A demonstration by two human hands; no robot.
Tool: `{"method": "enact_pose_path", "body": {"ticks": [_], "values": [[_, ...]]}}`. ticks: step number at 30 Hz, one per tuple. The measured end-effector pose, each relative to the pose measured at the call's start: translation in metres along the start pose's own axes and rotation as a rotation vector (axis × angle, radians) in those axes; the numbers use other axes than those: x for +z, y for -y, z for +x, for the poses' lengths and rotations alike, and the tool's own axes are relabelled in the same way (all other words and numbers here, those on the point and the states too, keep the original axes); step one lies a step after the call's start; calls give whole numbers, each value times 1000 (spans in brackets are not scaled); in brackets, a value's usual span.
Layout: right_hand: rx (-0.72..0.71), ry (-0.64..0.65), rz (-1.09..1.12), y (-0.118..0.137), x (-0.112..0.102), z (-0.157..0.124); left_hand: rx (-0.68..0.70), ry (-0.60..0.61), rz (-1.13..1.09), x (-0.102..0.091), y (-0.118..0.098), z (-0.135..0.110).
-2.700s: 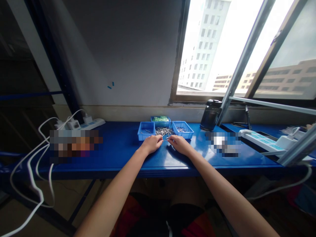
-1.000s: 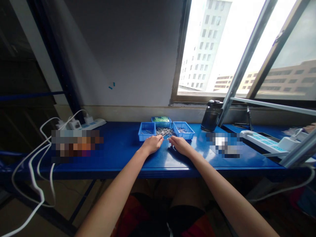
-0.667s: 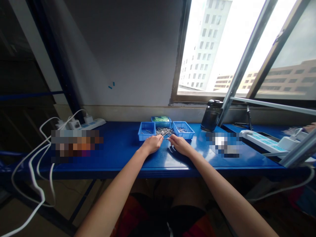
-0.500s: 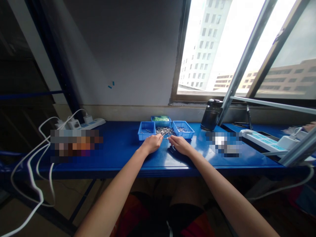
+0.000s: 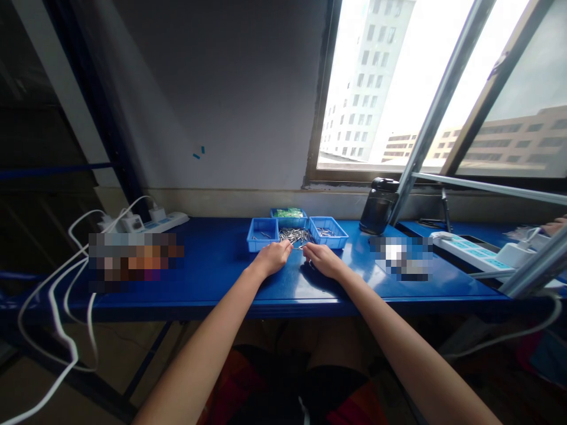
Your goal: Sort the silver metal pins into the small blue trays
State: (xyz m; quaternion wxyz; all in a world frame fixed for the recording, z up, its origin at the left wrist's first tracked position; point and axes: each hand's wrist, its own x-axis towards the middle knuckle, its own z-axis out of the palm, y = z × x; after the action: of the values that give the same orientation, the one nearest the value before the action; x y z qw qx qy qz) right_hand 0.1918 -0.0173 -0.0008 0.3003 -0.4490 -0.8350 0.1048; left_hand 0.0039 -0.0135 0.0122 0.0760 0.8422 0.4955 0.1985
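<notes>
My left hand (image 5: 275,257) is closed, its thumb and fingers pinched together just in front of a loose pile of slim metal pieces (image 5: 294,234). Facing it, my right hand (image 5: 322,260) is also closed in a pinch. A thin, shiny metal piece (image 5: 298,248) spans the small gap between both sets of fingertips; its exact kind is too small to make out. Beside the pile stand a left blue bin (image 5: 262,244) with a few thin pieces inside and a right blue bin (image 5: 332,242) holding more of them. Behind it, a third blue bin (image 5: 289,222) contains green-tinted small items.
A dark bottle (image 5: 378,206) stands at the back right of the blue table (image 5: 212,277). Power strips lie left (image 5: 168,222) and right (image 5: 472,251), with white cables hanging off the left side. Blurred patches hide items on both sides. Another person's hand (image 5: 553,226) shows at the right edge.
</notes>
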Motion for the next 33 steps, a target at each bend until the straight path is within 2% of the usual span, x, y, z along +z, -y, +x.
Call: {"method": "enact_pose_path", "body": {"ticks": [8,13,18,21,26,33], "values": [[-51,-100,-84,-4,3,2,10,-22,-33,-2,-1,0],[-41,-116,-109,-4,3,2,-3,-33,-25,-3,-3,0],[-14,-64,-56,-2,3,0,8,-35,-38,-2,-2,1],[-55,-21,-51,1,1,-1,19,-54,-33,-1,1,2],[-120,-31,-72,3,0,-3,-3,-54,9,0,2,3],[-139,-25,-81,3,0,-3,-17,-63,46,-1,3,1]]}}
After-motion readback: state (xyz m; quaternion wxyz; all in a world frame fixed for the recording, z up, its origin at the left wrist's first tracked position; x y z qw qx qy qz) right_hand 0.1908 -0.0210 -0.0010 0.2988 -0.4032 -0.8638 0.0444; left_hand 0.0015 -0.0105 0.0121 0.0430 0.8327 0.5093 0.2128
